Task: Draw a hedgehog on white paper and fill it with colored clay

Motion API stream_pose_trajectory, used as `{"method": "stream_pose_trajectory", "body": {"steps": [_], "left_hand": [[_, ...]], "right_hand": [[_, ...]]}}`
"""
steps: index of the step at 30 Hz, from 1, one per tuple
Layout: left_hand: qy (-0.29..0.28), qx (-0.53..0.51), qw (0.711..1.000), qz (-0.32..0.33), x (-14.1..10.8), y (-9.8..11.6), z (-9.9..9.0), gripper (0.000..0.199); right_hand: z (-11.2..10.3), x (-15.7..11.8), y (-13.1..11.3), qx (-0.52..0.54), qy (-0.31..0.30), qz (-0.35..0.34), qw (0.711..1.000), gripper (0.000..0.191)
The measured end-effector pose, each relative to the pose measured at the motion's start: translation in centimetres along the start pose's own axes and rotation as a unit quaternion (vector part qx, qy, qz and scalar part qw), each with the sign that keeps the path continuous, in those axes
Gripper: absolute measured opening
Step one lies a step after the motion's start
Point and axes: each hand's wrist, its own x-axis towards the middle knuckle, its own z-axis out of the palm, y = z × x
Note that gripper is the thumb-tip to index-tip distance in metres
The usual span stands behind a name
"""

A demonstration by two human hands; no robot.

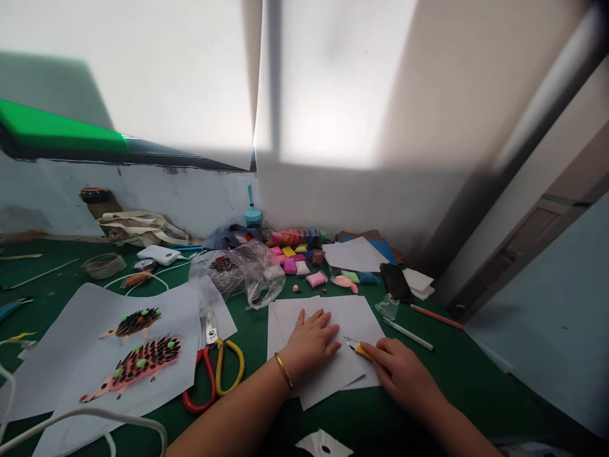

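Note:
My left hand (311,339) lies flat with its fingers spread on white paper sheets (328,384), pressing on them near the middle. A gold bangle (284,370) circles that wrist. My right hand (402,371) grips a yellow utility knife (364,351), and the blade points up and left over the paper, close to the left fingertips. Whether the blade tip touches the paper I cannot tell. Left of the sheets lie scissors (212,374) with one red and one yellow handle.
Paper with two hedgehog figures (143,362) lies at the left, a white cable (109,412) across its front. Behind are a clear plastic bag (261,276), colourful clay packs (290,263) and more paper (354,254). A white pen (409,333) and red pencil (435,316) lie right.

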Motion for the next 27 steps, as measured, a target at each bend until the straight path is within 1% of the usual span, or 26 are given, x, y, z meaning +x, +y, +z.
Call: {"method": "stream_pose_trajectory", "body": {"steps": [2, 6, 8, 11, 18, 23, 27], "left_hand": [[0.003, 0.002, 1.000, -0.019, 0.1, -0.1, 0.3, 0.051], [-0.003, 0.010, 0.999, -0.036, 0.5, -0.5, 1.1, 0.069], [-0.002, 0.014, 0.999, -0.037, 0.7, -0.6, 1.4, 0.073], [0.002, 0.018, 0.999, -0.037, 0.7, -0.7, 1.6, 0.072], [-0.002, 0.019, 0.999, -0.040, 0.5, -0.5, 1.4, 0.072], [-0.001, 0.022, 0.999, -0.043, 0.6, -0.3, 1.4, 0.071], [0.002, 0.021, 0.999, -0.043, 0.5, -0.3, 1.4, 0.071]], "right_hand": [[0.1, 0.1, -0.1, -0.001, -0.001, 0.003, 1.000, 0.037], [0.2, 0.7, -0.5, -0.003, -0.006, 0.004, 1.000, 0.037], [0.3, 1.0, -0.8, -0.005, -0.010, 0.005, 1.000, 0.037], [0.5, 1.1, -0.8, -0.005, -0.009, 0.007, 1.000, 0.037], [0.5, 0.7, 0.2, -0.007, 0.005, 0.014, 1.000, 0.037], [0.6, 1.3, -0.2, -0.003, 0.005, 0.000, 1.000, 0.036], [0.9, 1.7, -0.3, -0.002, 0.004, 0.003, 1.000, 0.037]]}}
